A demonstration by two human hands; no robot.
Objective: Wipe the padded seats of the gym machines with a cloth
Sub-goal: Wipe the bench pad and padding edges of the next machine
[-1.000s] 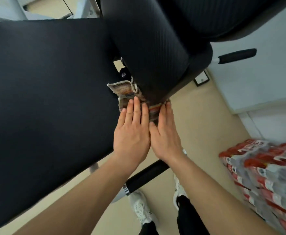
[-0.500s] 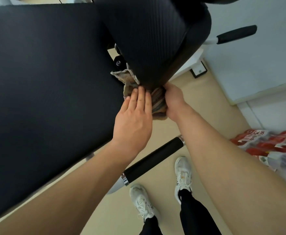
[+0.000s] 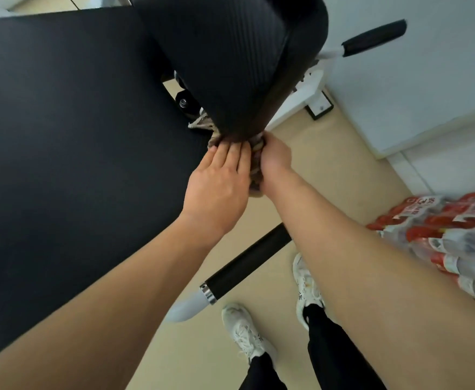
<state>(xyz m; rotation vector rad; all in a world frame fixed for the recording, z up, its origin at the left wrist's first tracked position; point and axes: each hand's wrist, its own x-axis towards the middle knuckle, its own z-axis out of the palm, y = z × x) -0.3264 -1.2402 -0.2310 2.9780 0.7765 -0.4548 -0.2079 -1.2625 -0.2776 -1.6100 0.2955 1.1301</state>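
A black textured back pad (image 3: 230, 60) rises above a wide black padded seat (image 3: 70, 142) that fills the left half of the view. A patterned brown cloth (image 3: 256, 164) is bunched against the pad's lower edge, and a frayed corner of it shows at the pad's left. My left hand (image 3: 219, 187) lies flat with its fingers pressed on the cloth. My right hand (image 3: 274, 159) grips the cloth from the right side, its fingers curled under the pad and mostly hidden.
A black handle bar with a chrome collar (image 3: 244, 263) sticks out below my arms. Another black handle (image 3: 371, 38) juts out at the upper right near the white wall. Shrink-wrapped packs of red-labelled bottles (image 3: 450, 237) stand on the beige floor at right. My white shoes (image 3: 244, 330) are below.
My right hand went from lying flat on the cloth to gripping it from the right. Both hands stay at the pad's lower edge while the view has tilted and more of the cloth is covered.
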